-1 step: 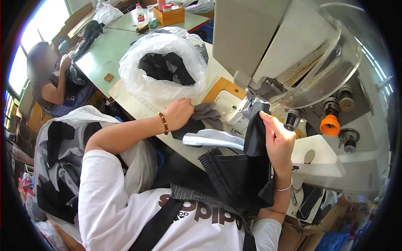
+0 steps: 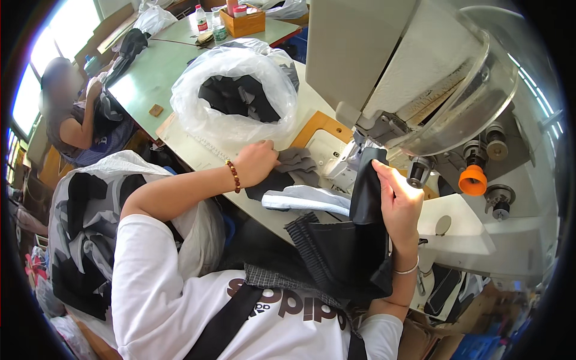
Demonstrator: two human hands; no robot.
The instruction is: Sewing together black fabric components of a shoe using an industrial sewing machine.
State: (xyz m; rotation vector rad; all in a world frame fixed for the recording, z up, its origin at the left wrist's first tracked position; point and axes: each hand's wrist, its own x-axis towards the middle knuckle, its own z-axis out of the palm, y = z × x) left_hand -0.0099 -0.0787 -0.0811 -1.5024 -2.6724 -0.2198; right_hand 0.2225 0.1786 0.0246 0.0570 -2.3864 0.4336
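Observation:
My right hand [image 2: 401, 204] grips a black fabric piece [image 2: 366, 189] by its edge, thumb on top, beside the needle area of a sewing machine [image 2: 372, 129]. The cloth hangs down to my lap, where a ribbed black band [image 2: 309, 249] shows. On the table my left hand [image 2: 257, 163], fingers curled, rests against a small pile of grey fabric pieces [image 2: 297, 163]. Its fingertips are turned away, so what they pinch cannot be made out. Between my hands lies a white and light-grey padded strip [image 2: 306, 199].
A clear plastic bag [image 2: 186, 108] of dark scraps stands beyond my left hand. Another sack [image 2: 207, 240] of grey and black cloth is at my left. Thread-guide knobs, one orange [image 2: 473, 180], sit at right. A person [image 2: 75, 129] works at the green table [image 2: 135, 90].

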